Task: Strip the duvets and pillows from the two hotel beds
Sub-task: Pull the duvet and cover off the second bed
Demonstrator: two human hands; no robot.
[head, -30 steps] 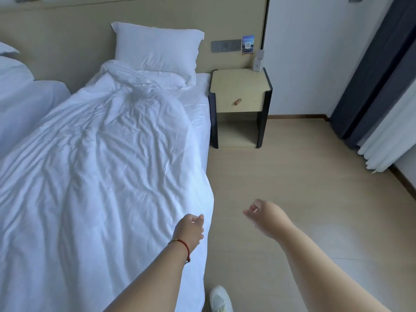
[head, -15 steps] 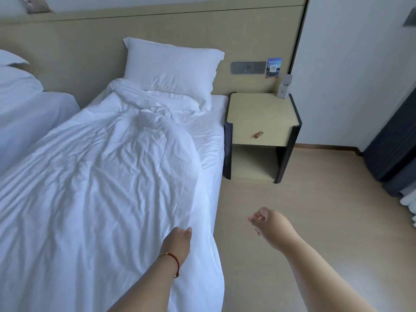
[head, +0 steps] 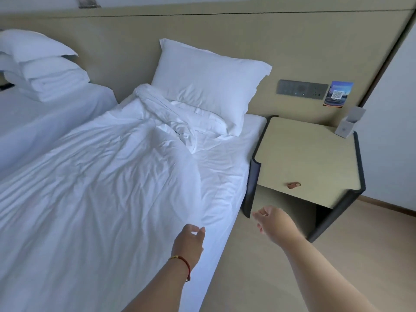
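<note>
Lying rumpled across the near bed (head: 225,167), the duvet (head: 101,188) is judged soft, light and bulky, best gathered at its right edge. Both the left hand (head: 188,242) and right hand (head: 273,224) are held loosely curled, gripping nothing.

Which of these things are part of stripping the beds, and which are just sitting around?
Part of the job:
duvet
pillow
stacked pillows on the far bed
left hand
right hand

Just there:
nightstand
wall switch panel
QR card
</note>
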